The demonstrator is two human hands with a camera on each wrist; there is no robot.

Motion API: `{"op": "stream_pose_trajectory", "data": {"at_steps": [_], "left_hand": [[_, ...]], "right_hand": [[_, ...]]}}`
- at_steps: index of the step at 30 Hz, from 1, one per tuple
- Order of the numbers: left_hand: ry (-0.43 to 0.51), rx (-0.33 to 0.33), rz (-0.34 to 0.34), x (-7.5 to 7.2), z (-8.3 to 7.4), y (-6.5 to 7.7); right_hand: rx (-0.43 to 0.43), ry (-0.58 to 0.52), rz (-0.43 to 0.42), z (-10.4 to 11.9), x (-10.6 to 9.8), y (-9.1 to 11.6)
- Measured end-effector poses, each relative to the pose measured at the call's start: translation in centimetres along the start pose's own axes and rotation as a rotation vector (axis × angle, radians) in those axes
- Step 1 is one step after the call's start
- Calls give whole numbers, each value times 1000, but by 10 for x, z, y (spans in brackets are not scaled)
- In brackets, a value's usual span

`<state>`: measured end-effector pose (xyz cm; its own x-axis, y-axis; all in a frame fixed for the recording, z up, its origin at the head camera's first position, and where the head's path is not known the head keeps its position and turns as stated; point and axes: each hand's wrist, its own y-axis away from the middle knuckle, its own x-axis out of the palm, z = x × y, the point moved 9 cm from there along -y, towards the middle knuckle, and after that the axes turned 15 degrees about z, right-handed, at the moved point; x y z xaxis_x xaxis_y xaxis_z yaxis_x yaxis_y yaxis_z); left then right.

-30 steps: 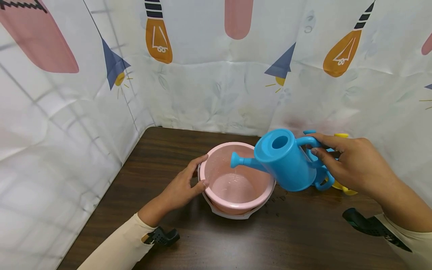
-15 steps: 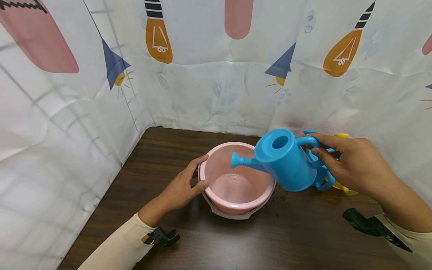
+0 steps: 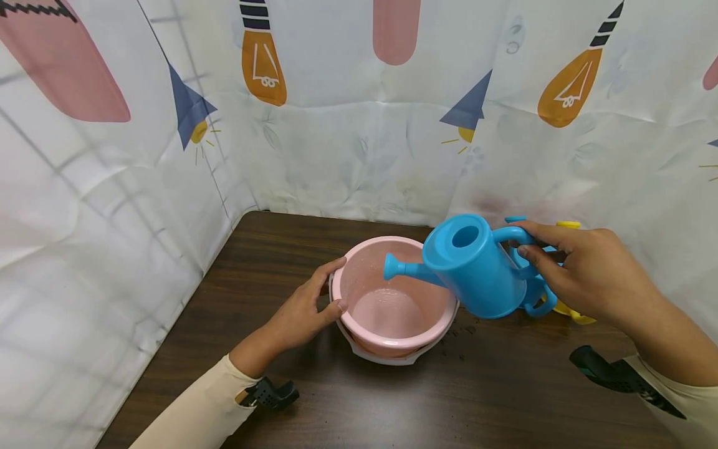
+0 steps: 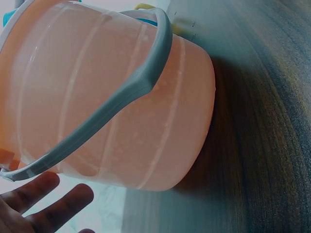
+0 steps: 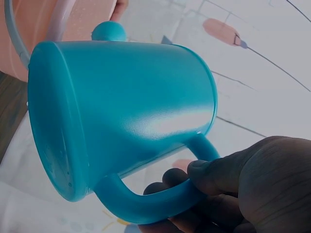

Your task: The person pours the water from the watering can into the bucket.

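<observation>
Gripping a light-blue watering can [image 3: 477, 274] by its looped handle, thumb and fingers curled round it, a person's right hand [image 3: 591, 268] holds it tilted above and to the right of a pink bucket [image 3: 392, 342], its spout [image 3: 417, 272] out over the bucket's opening. The left hand [image 3: 308, 312] rests on the bucket's left rim, thumb and fingers spread; in the left wrist view, fingers extend beside the bucket. The bucket's bottom has a wet, rippled sheen. A grey carrying handle [image 4: 107, 109] hangs down the bucket's outside. Right of the bucket, partly hidden, are a blue object [image 3: 552, 301] and a yellow object [image 3: 581, 318]. Beneath the bucket is a dark wood-grained table [image 3: 269, 262]; behind the bucket, a pale sheet [image 3: 336, 156] printed with orange light bulbs.
</observation>
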<state>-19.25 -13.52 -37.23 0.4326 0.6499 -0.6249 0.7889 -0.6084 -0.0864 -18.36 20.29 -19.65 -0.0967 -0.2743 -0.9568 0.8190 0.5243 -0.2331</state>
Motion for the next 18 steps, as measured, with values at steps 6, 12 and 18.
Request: {"op": "stream_pose_trajectory", "data": {"at_steps": [6,12,18], "left_hand": [[2,2,1,0,0,0],[1,6,-1,1,0,0],[0,9,-6,0,-1,0]], "right_hand": [[-1,-3,-3,0,0,0],[-8,-1,-4,0,0,0],[-17,-7,-13,0,-1,0]]}}
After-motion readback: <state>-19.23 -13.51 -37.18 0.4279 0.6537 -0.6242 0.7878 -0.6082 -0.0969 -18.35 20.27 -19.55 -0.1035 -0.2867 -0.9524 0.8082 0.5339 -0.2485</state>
